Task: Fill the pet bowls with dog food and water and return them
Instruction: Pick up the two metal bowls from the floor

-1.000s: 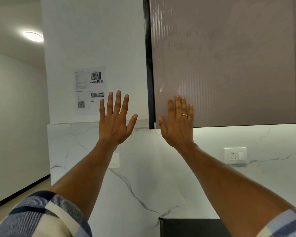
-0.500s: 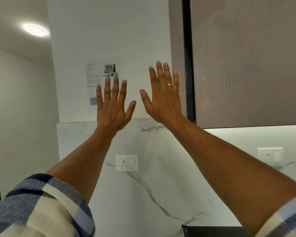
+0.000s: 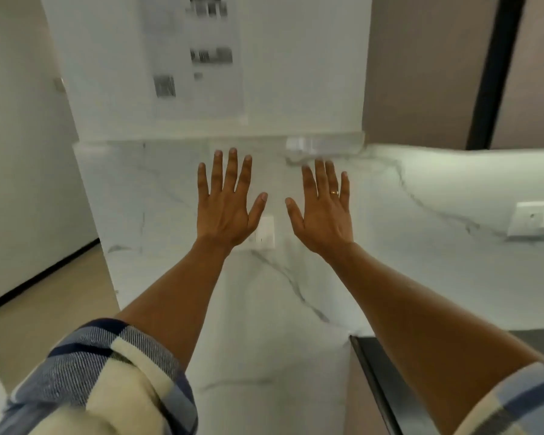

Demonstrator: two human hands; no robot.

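Observation:
Both of my hands are raised in front of me, backs toward the camera, fingers spread. My left hand (image 3: 225, 205) is at the centre and my right hand (image 3: 324, 211) is just beside it, with a gold ring on one finger. Neither hand holds or touches anything. No pet bowl, dog food or water is in view. The picture is blurred by motion.
A white marble wall (image 3: 296, 293) faces me, with a socket (image 3: 264, 232) between my hands and another socket (image 3: 533, 219) at the right. A printed sheet (image 3: 195, 58) hangs above. A brown upper cabinet (image 3: 421, 67) is at top right. A dark counter edge (image 3: 374, 381) lies lower right; beige floor (image 3: 44, 302) left.
The view has dropped downward and shifted left, so the ceiling light is gone and floor shows. My right hand has come down level with my left. Both hands stay spread and empty.

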